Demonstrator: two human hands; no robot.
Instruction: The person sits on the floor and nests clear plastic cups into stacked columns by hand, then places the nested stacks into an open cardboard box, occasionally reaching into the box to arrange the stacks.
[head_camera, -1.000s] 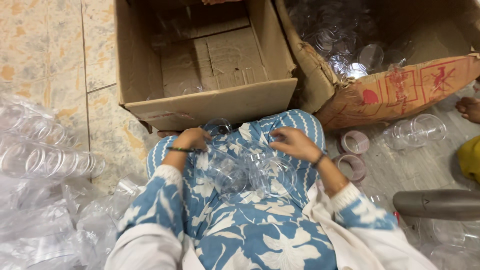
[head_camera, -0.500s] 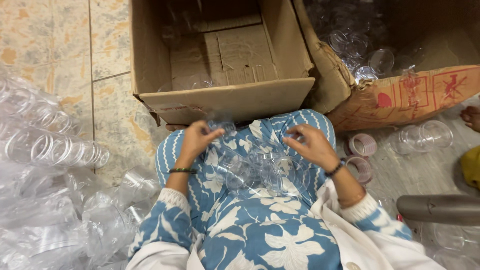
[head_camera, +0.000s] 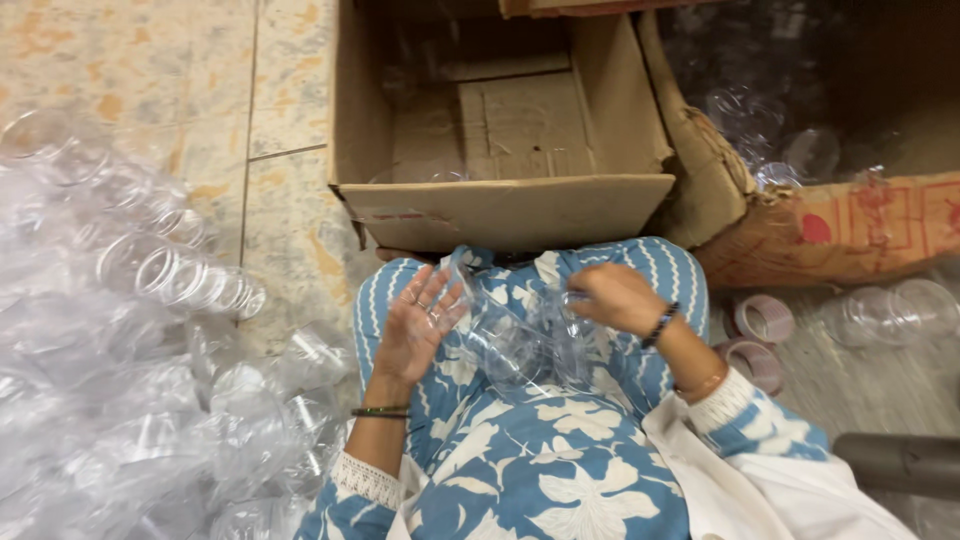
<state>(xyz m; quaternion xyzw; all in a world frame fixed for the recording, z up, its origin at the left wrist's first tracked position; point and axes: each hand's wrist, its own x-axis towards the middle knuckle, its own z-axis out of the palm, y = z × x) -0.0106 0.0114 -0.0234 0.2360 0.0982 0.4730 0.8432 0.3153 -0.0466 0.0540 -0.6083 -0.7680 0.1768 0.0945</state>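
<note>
My left hand (head_camera: 418, 322) is open, palm up, touching the clear plastic cups (head_camera: 515, 345) on my lap, just below the open cardboard box (head_camera: 505, 212). My right hand (head_camera: 612, 297) grips the cups' far side, fingers curled, also below the box.

– What packaging is in view?

– A plain brown open cardboard box (head_camera: 500, 150) stands far centre, its flaps up and a pale rectangular label (head_camera: 392, 215) on its near wall.

– Anything beside it?

– Touching its right side, a second carton (head_camera: 860, 235) lies tipped, brown with red printed markings, crumpled along its edge. On the left, clear plastic bags (head_camera: 110, 400) are heaped over the floor.
</note>
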